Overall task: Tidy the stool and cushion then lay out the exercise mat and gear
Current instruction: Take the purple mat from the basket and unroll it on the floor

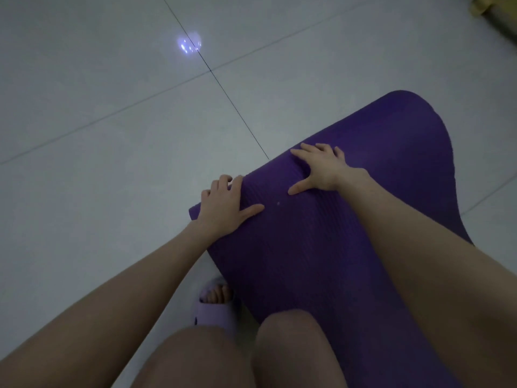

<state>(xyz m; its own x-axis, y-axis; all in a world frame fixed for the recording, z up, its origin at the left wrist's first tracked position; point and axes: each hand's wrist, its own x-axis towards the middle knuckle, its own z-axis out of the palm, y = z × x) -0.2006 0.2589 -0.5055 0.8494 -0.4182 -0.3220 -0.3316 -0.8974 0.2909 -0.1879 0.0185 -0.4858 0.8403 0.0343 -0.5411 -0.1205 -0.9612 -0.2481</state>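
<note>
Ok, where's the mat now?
Head view, right of centre: the mat lies on the tiled floor under both hands, left hand at its left edge, right hand pressing on top, slipper beside its near-left side.
</note>
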